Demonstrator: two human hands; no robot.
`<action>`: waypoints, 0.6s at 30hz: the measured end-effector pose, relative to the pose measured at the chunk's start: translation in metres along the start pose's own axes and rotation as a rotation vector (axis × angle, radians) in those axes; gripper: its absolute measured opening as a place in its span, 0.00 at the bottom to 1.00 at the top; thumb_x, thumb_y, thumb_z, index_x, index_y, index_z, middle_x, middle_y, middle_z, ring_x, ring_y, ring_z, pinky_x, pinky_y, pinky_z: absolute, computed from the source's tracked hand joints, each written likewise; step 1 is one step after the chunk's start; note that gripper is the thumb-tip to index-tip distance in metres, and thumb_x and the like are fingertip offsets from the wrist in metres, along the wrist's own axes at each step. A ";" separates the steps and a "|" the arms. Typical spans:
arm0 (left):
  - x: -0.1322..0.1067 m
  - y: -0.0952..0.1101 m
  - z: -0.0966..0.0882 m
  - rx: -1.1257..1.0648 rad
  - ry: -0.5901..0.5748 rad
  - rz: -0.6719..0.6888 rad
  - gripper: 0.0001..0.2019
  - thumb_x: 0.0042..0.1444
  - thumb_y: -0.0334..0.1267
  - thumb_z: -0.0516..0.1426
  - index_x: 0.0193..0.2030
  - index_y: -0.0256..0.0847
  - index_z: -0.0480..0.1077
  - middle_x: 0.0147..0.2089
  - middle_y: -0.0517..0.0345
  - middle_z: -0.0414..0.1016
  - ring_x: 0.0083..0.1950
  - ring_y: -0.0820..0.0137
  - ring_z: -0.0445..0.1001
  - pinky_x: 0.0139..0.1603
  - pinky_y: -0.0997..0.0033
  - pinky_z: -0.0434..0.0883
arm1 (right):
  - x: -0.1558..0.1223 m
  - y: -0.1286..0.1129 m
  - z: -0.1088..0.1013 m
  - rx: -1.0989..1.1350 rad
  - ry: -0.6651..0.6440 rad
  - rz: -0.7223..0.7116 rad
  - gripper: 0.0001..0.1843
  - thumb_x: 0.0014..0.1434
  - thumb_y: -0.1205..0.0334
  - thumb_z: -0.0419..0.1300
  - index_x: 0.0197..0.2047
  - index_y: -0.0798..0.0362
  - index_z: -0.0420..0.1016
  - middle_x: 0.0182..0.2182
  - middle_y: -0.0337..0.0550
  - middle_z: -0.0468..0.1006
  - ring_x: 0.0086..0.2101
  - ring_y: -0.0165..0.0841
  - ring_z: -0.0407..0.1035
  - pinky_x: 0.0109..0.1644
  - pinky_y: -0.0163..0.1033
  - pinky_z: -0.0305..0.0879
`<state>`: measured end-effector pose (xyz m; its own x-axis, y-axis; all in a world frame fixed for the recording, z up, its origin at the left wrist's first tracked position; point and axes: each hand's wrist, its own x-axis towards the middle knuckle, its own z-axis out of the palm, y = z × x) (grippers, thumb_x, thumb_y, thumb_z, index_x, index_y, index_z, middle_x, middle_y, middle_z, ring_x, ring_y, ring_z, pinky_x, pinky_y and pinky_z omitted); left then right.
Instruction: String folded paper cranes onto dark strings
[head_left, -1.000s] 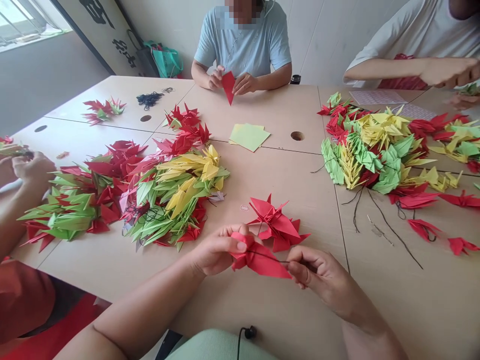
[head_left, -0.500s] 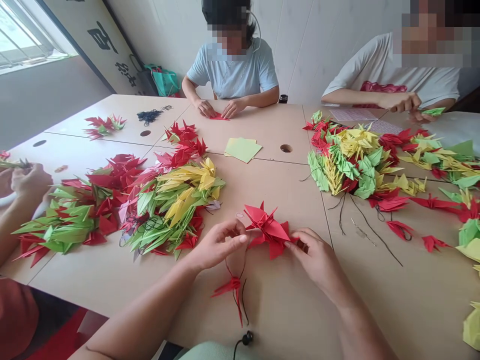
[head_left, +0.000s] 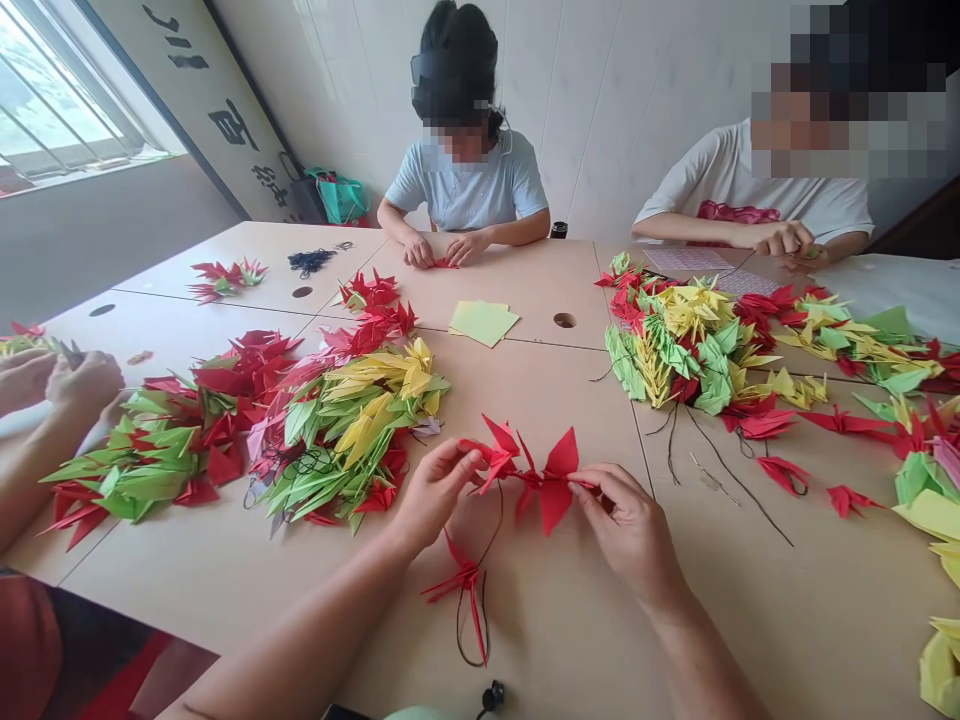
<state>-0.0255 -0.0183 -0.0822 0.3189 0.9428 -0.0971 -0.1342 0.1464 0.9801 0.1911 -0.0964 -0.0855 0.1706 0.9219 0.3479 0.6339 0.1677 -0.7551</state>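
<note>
My left hand pinches a red folded-paper crane between thumb and fingers. Thumb and fingers of my right hand grip the tip of a second red paper crane, its pointed wings spread. The two cranes sit side by side just above the table, joined or touching in the middle; the join itself I cannot make out. A dark cord hangs from them to a third red paper crane, which lies on the table between my forearms.
Heaps of red, green and yellow folded paper lie left, with another pile to the right. Green paper squares lie centrally. A needle-like tool rests near loose threads. Co-workers' hands work opposite, and others' hands at left.
My left hand has closed onto one red crane, and the two cranes that were bunched together are now drawn apart sideways. The view has tilted slightly upward.
</note>
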 end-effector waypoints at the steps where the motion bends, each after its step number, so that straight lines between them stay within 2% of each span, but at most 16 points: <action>1: 0.001 0.000 -0.002 -0.065 0.015 -0.026 0.09 0.57 0.43 0.60 0.35 0.39 0.74 0.37 0.56 0.77 0.37 0.70 0.74 0.39 0.70 0.72 | 0.001 0.001 -0.001 -0.009 0.030 0.004 0.09 0.63 0.62 0.56 0.36 0.52 0.77 0.34 0.46 0.79 0.34 0.35 0.74 0.34 0.36 0.69; 6: 0.004 0.003 -0.008 -0.330 0.063 -0.126 0.08 0.54 0.40 0.60 0.37 0.39 0.74 0.41 0.52 0.79 0.45 0.63 0.77 0.44 0.63 0.75 | 0.004 0.004 -0.007 -0.056 0.148 0.035 0.07 0.61 0.61 0.58 0.34 0.52 0.76 0.33 0.46 0.79 0.31 0.35 0.72 0.31 0.37 0.67; 11: 0.007 0.005 -0.012 -0.477 0.103 -0.193 0.06 0.54 0.38 0.58 0.34 0.38 0.74 0.38 0.55 0.79 0.41 0.67 0.78 0.38 0.70 0.76 | 0.004 0.004 -0.013 -0.072 0.198 0.095 0.07 0.61 0.59 0.58 0.35 0.51 0.76 0.35 0.46 0.81 0.34 0.36 0.74 0.33 0.38 0.70; 15: 0.009 0.006 -0.012 -0.531 0.105 -0.263 0.07 0.57 0.36 0.57 0.39 0.38 0.74 0.39 0.54 0.80 0.39 0.68 0.79 0.37 0.72 0.77 | 0.003 0.007 -0.017 -0.061 0.206 0.161 0.09 0.61 0.56 0.57 0.37 0.51 0.76 0.36 0.46 0.82 0.33 0.36 0.76 0.36 0.39 0.72; 18: 0.011 0.007 -0.011 -0.543 0.106 -0.287 0.05 0.57 0.35 0.57 0.39 0.39 0.72 0.36 0.55 0.79 0.38 0.67 0.80 0.38 0.71 0.77 | 0.003 0.010 -0.018 -0.044 0.231 0.212 0.12 0.63 0.53 0.56 0.39 0.51 0.75 0.36 0.48 0.83 0.31 0.36 0.77 0.34 0.39 0.74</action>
<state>-0.0332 -0.0038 -0.0786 0.3219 0.8637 -0.3877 -0.5235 0.5036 0.6872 0.2110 -0.0983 -0.0820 0.4662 0.8302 0.3057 0.5969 -0.0401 -0.8013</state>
